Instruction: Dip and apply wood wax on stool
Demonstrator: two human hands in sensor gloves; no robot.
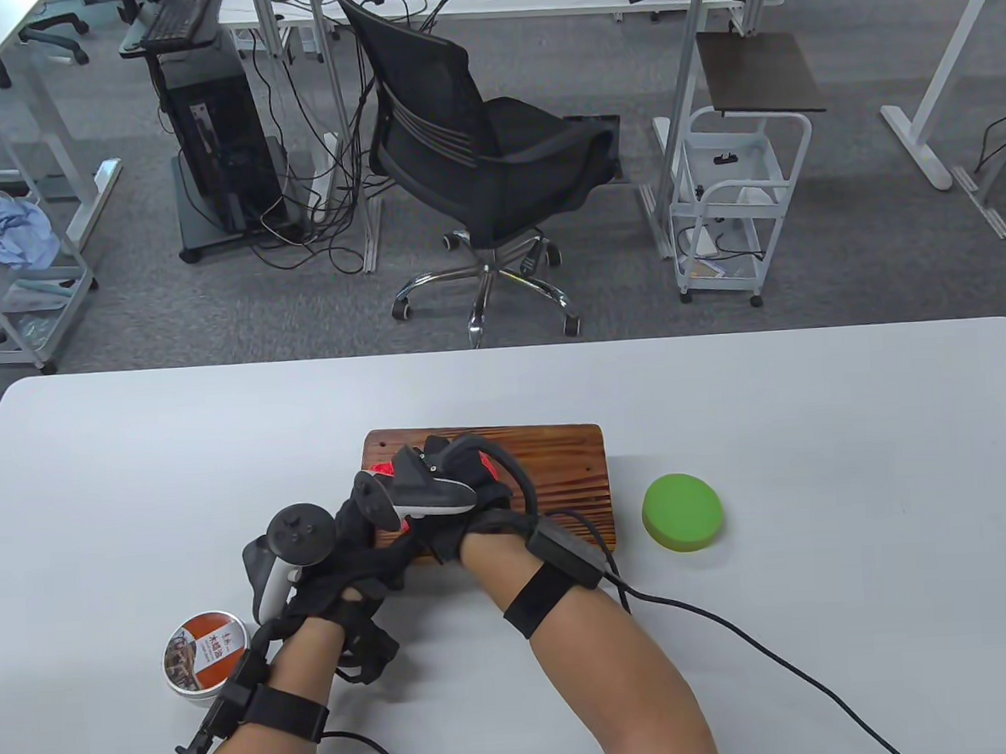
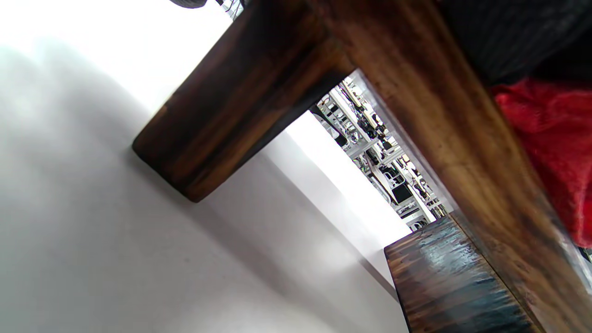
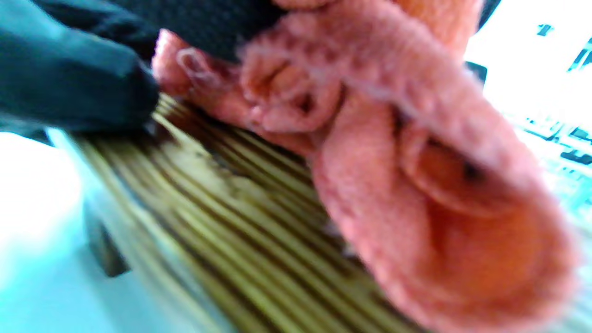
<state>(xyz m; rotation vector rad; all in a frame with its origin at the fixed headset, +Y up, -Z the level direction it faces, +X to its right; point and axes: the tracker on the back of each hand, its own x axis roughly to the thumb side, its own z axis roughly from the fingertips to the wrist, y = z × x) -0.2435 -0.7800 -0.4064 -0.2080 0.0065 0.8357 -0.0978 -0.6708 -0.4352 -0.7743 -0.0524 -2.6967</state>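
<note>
Table view shows the right hand [image 1: 442, 491] over the left part of the wooden stool [image 1: 560, 467], with a red cloth [image 1: 383, 469] bunched under it against the seat. The right wrist view confirms this: the cloth [image 3: 416, 185] is gathered in that hand's fingers and pressed onto the grained seat top [image 3: 222, 222]. How tightly the fingers curl cannot be told through the blur. The left hand [image 1: 327, 566] sits at the stool's near left corner and seems to steady it, though its finger position is hidden by the tracker. The left wrist view looks under the seat at a stool leg [image 2: 222, 120].

This looks like the spreading step. To do it well, rubbing along the grain with even pressure would help, while the left hand braces the stool so it does not slide on the smooth top. Work should move rightward to the part of the seat not yet under the cloth.

On the white table [image 1: 813, 426], the wax tin [image 1: 205, 655] stands near the left wrist, and a green disc [image 1: 682, 512] lies just right of the stool. Beyond the table's far edge are a black office chair [image 1: 472, 149], a white trolley [image 1: 739, 201] and grey carpet.
</note>
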